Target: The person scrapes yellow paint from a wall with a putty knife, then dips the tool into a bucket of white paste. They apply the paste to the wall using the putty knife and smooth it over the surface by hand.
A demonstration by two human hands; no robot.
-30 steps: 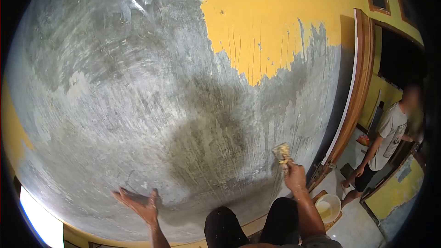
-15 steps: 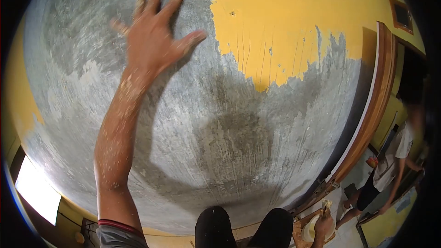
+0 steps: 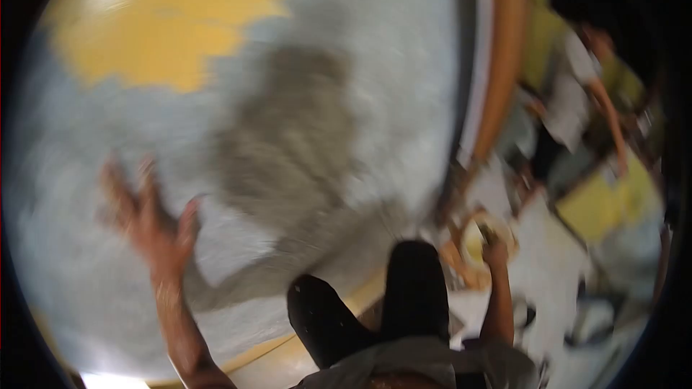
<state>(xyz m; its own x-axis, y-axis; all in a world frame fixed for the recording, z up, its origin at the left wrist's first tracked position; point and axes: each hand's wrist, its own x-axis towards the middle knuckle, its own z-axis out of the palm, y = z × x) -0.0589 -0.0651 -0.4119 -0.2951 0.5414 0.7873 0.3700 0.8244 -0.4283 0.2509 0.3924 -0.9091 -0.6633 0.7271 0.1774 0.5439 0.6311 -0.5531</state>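
My left hand (image 3: 155, 227) is raised at the left with its fingers spread, at or just in front of the grey wall (image 3: 404, 65); blur hides whether it touches. Ragged yellow paint (image 3: 166, 21) covers the wall's upper part. Low on the right, my right hand (image 3: 495, 253) is closed round a small hand tool (image 3: 486, 232), too blurred to tell its kind. The tool's end is over a pale bucket (image 3: 472, 241) with something yellowish inside.
My dark-clad knees (image 3: 418, 288) are close to the wall. A brown wooden door frame (image 3: 504, 43) rises at the wall's right edge. Beyond it another person (image 3: 573, 94) bends near a yellow-and-grey panel (image 3: 605, 202). An orange-brown support (image 3: 472, 277) stands under the bucket.
My view has swung right and down and blurred. My left hand has come down from high on the wall, still spread. My right hand keeps its tool at the bucket.
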